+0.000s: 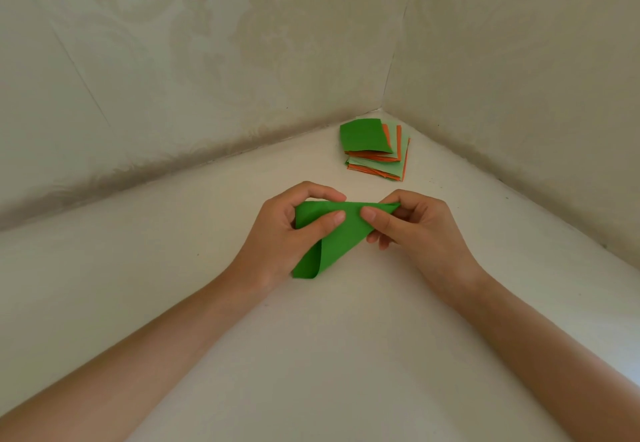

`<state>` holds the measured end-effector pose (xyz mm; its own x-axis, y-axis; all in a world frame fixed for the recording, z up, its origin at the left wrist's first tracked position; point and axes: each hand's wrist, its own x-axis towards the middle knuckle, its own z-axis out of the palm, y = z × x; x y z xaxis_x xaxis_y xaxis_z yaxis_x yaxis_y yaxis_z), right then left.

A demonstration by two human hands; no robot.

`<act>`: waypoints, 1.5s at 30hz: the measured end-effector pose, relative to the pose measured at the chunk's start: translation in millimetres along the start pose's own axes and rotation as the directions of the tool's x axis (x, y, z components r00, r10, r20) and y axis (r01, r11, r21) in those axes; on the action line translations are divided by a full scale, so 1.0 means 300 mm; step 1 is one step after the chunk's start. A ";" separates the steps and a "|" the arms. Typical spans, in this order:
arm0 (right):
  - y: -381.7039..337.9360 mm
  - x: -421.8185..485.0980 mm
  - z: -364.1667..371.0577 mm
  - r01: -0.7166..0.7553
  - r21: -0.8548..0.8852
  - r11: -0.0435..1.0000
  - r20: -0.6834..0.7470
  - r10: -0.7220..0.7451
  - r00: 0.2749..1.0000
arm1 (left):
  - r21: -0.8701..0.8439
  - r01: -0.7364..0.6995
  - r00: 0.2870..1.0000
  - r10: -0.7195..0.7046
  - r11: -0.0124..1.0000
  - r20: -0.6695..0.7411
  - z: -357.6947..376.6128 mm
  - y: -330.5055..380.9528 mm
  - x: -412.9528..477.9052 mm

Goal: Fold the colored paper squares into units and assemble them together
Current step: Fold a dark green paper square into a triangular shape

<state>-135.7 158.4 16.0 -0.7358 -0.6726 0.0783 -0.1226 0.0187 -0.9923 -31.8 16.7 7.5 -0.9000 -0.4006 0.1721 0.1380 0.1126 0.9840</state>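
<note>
A dark green paper square (341, 239) is bent over on itself into a loose triangle, held just above the white surface. My left hand (287, 233) pinches its left part, thumb on top and fingers curled over the upper edge. My right hand (412, 223) pinches the right corner between thumb and fingers. The lower corner of the paper curls round in an uncreased loop. A stack of paper squares (375, 149) in dark green, light green and orange lies further back in the corner.
The white surface (311, 355) meets two patterned beige walls (207, 60) that form a corner behind the paper stack. Both my forearms reach in from the bottom edge.
</note>
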 end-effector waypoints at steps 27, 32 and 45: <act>0.011 0.009 -0.036 0.012 -0.031 0.999 -0.070 -0.015 0.997 | 0.059 -0.008 0.999 0.011 0.998 -0.043 -0.005 -0.007 0.010; 0.026 0.001 -0.033 0.062 -0.361 0.931 -0.103 -0.105 0.989 | 0.133 -0.015 0.998 0.022 0.991 -0.055 -0.005 -0.018 0.012; 0.081 0.025 -0.059 0.216 -0.878 0.426 0.139 -0.204 0.969 | 0.715 -0.109 0.990 0.142 0.690 0.013 0.000 -0.055 0.014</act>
<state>-156.0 166.7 -5.7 -0.5953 -0.7587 0.2648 -0.7962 0.5124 -0.3217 -37.9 13.2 -8.1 -0.8768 -0.3684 0.3091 -0.1028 0.7715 0.6278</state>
